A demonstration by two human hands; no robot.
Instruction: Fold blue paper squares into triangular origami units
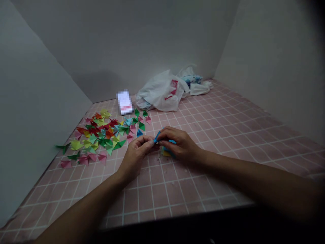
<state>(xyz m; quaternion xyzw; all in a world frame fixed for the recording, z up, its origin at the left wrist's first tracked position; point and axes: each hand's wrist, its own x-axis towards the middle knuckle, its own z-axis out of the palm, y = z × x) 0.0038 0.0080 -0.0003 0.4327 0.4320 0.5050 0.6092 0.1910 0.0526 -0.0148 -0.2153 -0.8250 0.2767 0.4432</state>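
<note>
a: what is going on here?
b: the left hand (137,149) and right hand (179,144) are pinching a blue paper piece (156,137) together over the pink tablecloth (228,135).
a: and nearby?
b: coloured paper triangles (101,135) are lying heaped at the left, with a white plastic bag (159,91) sitting behind.

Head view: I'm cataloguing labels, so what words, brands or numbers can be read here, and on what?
Plastic bag: red print, too blurred to read.
White packet: red band, blurred out, unreadable.
Paper triangles and the blue paper: no writing seen.
So no text can be quoted.
</note>
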